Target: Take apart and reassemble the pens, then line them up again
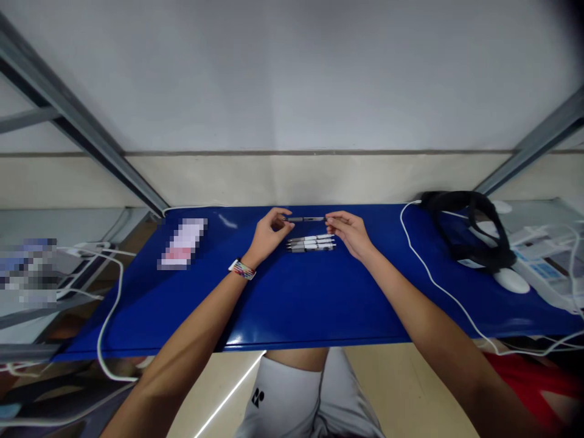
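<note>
A dark pen (305,219) is held level just above the blue table (292,304), near its far edge. My left hand (270,234) pinches the pen's left end and my right hand (349,233) pinches its right end. Right below the held pen, three white pens (311,243) lie side by side on the table between my hands. My left wrist wears a multicoloured band (241,269).
A blurred pink-and-white item (182,243) lies at the table's left. A black headset with straps (474,231) and a white cable (433,274) occupy the right side. Cables and devices sit on the grey surfaces at both sides. Metal frame struts rise at both corners.
</note>
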Demonstrator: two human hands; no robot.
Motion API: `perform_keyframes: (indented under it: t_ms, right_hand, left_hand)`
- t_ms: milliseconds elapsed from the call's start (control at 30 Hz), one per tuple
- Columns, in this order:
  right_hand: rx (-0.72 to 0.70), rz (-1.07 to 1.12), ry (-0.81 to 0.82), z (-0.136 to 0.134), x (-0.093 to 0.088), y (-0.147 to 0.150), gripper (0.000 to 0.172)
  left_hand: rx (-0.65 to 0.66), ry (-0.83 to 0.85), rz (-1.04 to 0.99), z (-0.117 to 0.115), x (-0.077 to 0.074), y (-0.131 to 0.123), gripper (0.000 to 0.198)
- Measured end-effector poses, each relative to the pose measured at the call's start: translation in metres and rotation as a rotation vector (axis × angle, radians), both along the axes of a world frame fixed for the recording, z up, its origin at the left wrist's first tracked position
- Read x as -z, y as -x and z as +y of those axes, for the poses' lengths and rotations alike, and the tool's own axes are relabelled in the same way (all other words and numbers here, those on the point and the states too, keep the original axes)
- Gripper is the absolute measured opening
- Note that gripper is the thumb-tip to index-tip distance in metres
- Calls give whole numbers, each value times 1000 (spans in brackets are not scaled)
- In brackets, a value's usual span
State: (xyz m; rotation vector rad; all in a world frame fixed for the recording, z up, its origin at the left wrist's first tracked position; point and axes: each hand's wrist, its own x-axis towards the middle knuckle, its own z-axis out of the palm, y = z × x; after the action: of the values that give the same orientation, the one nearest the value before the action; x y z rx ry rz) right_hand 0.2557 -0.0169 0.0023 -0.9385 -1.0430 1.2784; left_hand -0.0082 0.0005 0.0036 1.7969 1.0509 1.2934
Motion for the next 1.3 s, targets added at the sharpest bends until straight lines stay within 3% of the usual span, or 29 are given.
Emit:
perform_keyframes:
  t_ms: [100,200,467,700,967,1300]
  right_hand:
    - [3,10,6,0,-1,0,34]
    - [3,12,6,0,-1,0,34]
    - [34,7,11,1,1,-2,34]
    - [19,0,-20,1,0,-3,33]
    - [59,109,56,6,-1,-11,29]
    - [147,111,108,11,2,-17,26]
  left_hand:
    - [-14,-3,48,0,0,0,24]
    - [-11,22,81,1,-1,1,39]
    - [-12,1,47,1,0,2,26]
    - [-60,43,127,0,-5,3,59]
    - [-96,31,-5,6,1,4,29]
    - [-131,57,-91,10,4,5,28]
